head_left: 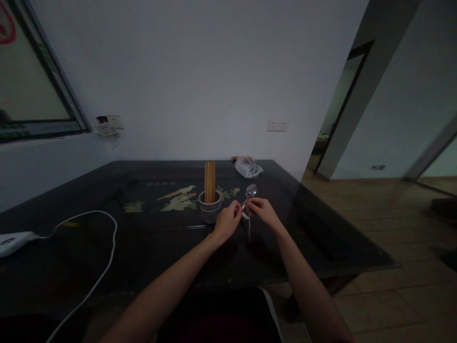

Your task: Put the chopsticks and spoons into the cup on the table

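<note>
My right hand has its fingertips closed on a metal spoon. The bowl shows beyond the fingers, and a thin handle shows on the near side. Other shiny metal pieces lie between my two hands, too small and dim to make out fully. My left hand is closed in a pinch beside them; what its fingers hold, if anything, is hidden. Just left of it stands a grey cup, upright, with a bundle of wooden chopsticks in it.
The dark, glossy table bears a bird-and-flower pattern. A crumpled clear plastic bag lies near its back edge against the wall. At the left, a white power strip trails a white cable over the near edge.
</note>
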Motion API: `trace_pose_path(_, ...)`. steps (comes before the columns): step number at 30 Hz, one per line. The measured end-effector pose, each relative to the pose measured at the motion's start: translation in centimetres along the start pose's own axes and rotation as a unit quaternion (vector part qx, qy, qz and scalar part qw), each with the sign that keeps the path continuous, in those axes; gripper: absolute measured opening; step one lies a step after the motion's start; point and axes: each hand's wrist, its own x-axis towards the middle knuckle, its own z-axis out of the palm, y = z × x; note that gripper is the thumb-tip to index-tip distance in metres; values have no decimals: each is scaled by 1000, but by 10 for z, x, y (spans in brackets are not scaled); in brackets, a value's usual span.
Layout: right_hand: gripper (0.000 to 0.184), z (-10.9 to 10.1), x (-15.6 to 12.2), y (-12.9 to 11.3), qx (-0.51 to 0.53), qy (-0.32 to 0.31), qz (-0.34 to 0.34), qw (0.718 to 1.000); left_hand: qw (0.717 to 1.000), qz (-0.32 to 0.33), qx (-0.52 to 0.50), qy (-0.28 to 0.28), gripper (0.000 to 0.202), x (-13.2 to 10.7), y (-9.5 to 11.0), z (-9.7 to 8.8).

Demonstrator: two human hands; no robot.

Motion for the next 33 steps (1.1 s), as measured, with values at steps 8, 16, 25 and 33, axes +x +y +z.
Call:
trace_pose_path(8,31,4,-1,-4,38,26,2,999,1000,8,3,2,20,0,0,-1)
trace_pose_path(16,31,6,-1,-3,62,32,-9,998,997,24,-57,40,14,7,-1,-4)
trace_pose_path(25,30,14,-3,1,40,-19,-12,999,979,22,-180,90,12,17,-6,-4)
trace_pose_path(33,21,17,-2,5,-83,-1,-65,994,979,2,-192,69,15,16,-10,0)
